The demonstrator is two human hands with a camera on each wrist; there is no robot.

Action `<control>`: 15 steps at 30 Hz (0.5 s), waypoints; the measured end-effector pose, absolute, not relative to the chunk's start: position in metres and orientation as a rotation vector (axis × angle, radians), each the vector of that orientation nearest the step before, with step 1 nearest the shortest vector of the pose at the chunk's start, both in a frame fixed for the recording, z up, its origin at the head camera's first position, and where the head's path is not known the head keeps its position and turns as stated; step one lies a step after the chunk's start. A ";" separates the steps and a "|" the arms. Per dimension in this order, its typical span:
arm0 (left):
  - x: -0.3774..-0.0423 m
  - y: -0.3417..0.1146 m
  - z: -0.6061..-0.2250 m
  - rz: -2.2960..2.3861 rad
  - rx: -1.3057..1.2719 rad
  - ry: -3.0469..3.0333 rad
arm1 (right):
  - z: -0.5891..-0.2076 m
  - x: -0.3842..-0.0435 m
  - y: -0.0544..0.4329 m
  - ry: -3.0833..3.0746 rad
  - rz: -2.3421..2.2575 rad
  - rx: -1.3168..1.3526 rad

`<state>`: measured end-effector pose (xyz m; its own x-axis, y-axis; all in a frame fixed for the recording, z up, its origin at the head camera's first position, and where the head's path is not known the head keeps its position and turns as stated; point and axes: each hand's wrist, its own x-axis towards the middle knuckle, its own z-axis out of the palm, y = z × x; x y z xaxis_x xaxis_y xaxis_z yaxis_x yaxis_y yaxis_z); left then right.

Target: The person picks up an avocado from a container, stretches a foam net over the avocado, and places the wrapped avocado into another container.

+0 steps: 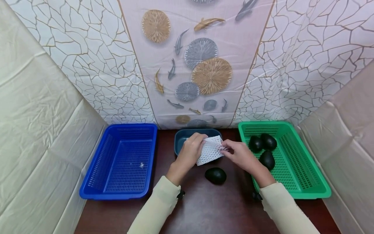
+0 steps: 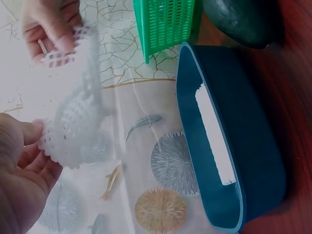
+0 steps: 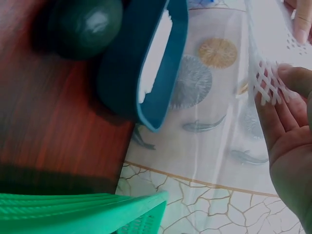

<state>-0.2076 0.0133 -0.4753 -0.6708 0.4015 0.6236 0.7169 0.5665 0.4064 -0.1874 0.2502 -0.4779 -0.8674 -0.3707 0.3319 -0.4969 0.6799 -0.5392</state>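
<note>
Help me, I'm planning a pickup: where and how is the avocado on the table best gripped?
Probably grip the avocado across its rounded middle, coming from above on the near side: it lies lengthwise left to right, with the teal tub beyond.

The brown table (image 1: 216,211) bears a blue basket (image 1: 124,167), teal tub (image 2: 251,134), avocado (image 1: 215,175) and green basket (image 1: 295,159).

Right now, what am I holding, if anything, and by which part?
A white foam net sleeve: your left hand grips one edge, and your right hand pinches the opposite edge.
</note>
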 end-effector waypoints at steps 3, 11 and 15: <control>-0.208 0.012 -0.474 -0.907 -0.898 -2.331 | -0.486 -0.187 0.252 -2.705 0.928 0.727; -0.208 0.011 -0.476 -0.902 -0.879 -2.338 | -0.501 -0.183 0.253 -2.757 0.927 0.715; -0.208 0.011 -0.479 -0.895 -0.868 -2.362 | -0.505 -0.182 0.254 -2.746 0.956 0.689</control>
